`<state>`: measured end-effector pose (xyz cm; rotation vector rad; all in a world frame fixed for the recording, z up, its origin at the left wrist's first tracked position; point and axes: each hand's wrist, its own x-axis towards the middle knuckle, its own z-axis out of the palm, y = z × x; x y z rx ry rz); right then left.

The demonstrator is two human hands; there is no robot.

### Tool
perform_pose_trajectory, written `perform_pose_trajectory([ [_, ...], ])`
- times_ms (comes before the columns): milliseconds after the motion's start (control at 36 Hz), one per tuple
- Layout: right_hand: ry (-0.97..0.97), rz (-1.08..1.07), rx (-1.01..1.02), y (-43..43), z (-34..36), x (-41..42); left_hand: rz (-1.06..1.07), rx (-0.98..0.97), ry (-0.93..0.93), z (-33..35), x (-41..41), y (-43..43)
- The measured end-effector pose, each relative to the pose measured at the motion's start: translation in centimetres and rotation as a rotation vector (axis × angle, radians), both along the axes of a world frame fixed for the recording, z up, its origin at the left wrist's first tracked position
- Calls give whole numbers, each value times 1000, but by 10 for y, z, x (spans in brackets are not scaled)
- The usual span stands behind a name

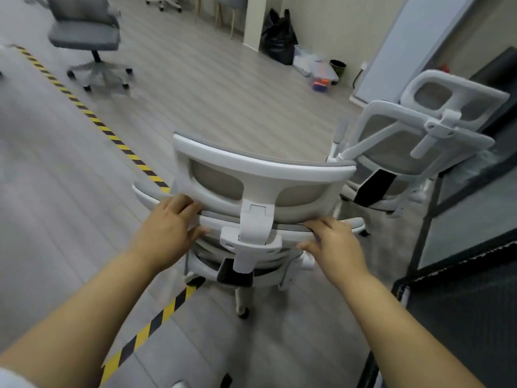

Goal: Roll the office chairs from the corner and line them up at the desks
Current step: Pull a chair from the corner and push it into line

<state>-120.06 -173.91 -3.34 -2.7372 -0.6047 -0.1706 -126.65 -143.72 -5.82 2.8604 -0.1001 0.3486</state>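
Note:
A white-framed office chair with grey mesh [260, 175] stands right in front of me, its back and headrest facing me. My left hand [167, 228] grips the top rim of its backrest on the left side. On the right side of that same rim my right hand [333, 242] is closed, thumb underneath. A second white mesh chair [414, 135] stands close by at the right, against a dark glass partition. A grey padded chair [86, 32] stands apart at the far left on the wood floor.
Yellow-black hazard tape [112, 135] runs diagonally across the floor and turns under the chair. A dark glass partition [461, 219] lines the right side. Black bags [279, 37], a small bin [337, 67] and clutter sit by the far wall. Another chair base [165, 2] shows at the top.

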Motion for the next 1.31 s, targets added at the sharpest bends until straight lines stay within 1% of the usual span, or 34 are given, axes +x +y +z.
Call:
perform_pose_trajectory([
  [56,49,-3,27,22,-2,7,43,0,-25,4,-3,17],
  [167,76,60,69,74,-5,27,124,-18,-33,13,-7,60],
  [361,102,181,31,174,-3,60,286,-23,-26,13,-20,137],
  [444,152,207,20,214,-1,81,360,-28,-14,14,-15,165],
  [556,173,272,32,264,-4,115,435,-23,-5,18,-4,199],
  [722,143,389,39,343,-13,173,564,-21,-37,16,18,257],
  [917,120,552,81,441,-19,249,697,46,-34,12,64,324],
  [1000,141,617,76,487,-19,284,766,-29,-17,15,86,352],
  [1167,178,731,55,576,-16,347,885,-142,-45,19,125,407],
  [1306,175,822,60,643,-14,389,969,-150,-74,15,157,452],
])
